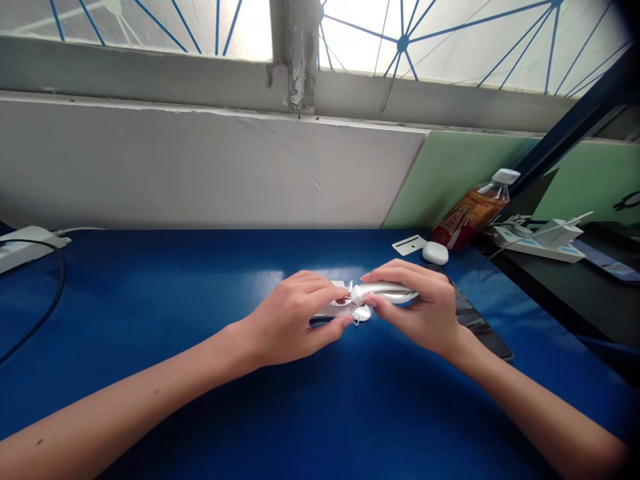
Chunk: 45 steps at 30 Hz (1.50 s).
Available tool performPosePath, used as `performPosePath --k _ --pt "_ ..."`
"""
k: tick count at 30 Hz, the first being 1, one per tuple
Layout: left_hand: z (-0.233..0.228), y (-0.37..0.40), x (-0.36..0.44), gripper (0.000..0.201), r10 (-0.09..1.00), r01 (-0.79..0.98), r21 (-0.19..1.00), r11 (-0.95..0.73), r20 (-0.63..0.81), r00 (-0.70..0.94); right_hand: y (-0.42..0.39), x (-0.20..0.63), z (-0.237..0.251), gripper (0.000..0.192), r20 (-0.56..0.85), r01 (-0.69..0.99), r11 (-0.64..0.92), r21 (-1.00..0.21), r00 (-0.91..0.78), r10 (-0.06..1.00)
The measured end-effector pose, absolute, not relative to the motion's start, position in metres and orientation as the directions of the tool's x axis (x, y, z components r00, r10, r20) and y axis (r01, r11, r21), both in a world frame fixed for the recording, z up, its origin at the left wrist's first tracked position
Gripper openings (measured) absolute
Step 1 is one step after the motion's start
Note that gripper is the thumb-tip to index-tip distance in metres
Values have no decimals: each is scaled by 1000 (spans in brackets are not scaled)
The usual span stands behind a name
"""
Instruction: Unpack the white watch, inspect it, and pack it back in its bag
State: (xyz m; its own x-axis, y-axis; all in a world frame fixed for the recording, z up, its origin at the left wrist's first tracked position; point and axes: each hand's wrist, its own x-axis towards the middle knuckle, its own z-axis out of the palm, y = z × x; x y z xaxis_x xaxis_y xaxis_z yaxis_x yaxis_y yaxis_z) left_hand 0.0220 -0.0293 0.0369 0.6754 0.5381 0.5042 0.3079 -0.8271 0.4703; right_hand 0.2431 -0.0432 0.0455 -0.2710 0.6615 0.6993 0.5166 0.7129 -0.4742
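So from my end, the biggest thing in view is the blue tabletop [200,373], glossy enough to catch glare from the window above the white wall. Both my forearms come in from the bottom corners and meet about mid-tabletop. My left hand [293,320] is curled with its fingertips pinching a small clear wrapper [336,308] that's got some white and a bit of red showing through it. My right hand [420,307] is closed around a white tube-shaped gadget [385,291], fingers over the top and thumb underneath, and the tip of it sits right against the wrapper where the two hands meet. Can't really tell what the gadget is, my fingers cover most of it. Both are held just over the tabletop, near its middle. Under my right wrist there's a dark phone [480,327] lying flat. Further back on the right, an amber bottle [473,212] with a white cap leans toward the green panel, with a white earbud case [435,253] and a little white card [410,245] just in front of it. Far left edge has a white power strip [25,245] with a black cable [45,307] trailing off it.
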Motion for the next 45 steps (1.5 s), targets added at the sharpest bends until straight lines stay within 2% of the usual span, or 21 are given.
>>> performPosePath --k 1,4,7,10,14,16,18,21,27,35,42,45 --pt "39 -34 24 21 574 299 540 -787 463 676 -43 239 50 7 677 521 676 -522 -229 699" --pt "45 -46 30 32 697 251 776 -579 311 646 -37 225 66 20 582 461 557 -691 -103 807" --pt "50 -52 36 31 761 50 967 -249 163 627 -25 209 76 34 470 276 465 -841 -49 881" --pt "50 -51 42 33 783 -107 991 82 2 622 -12 194 75 34 338 23 341 -940 -78 938" --pt "44 -44 44 32 792 -224 932 284 -96 603 1 184 63 33 132 -292 55 -955 -254 958" --pt "40 -42 45 30 804 -251 909 332 -134 579 6 184 58 38 35 -410 -139 -901 -388 921" --pt "37 -42 46 30 819 -266 891 368 -175 546 10 185 56 44 -32 -460 -309 -832 -518 855" --pt "35 -43 48 29 831 -255 871 420 -257 493 14 186 54 50 -69 -470 -436 -767 -616 785" --pt "36 -39 46 29 814 -248 850 466 -302 496 18 188 57 50 -102 -475 -460 -750 -604 790" --pt "31 -35 40 41 682 -174 834 524 -288 672 17 190 55 46 -75 -442 -412 -797 -604 793" --pt "34 -34 42 31 741 -260 827 499 -251 623 18 193 57 49 -90 -479 -401 -781 -549 831" --pt "34 -35 43 30 753 -289 827 483 -224 619 18 193 57 52 -98 -472 -422 -774 -568 817"
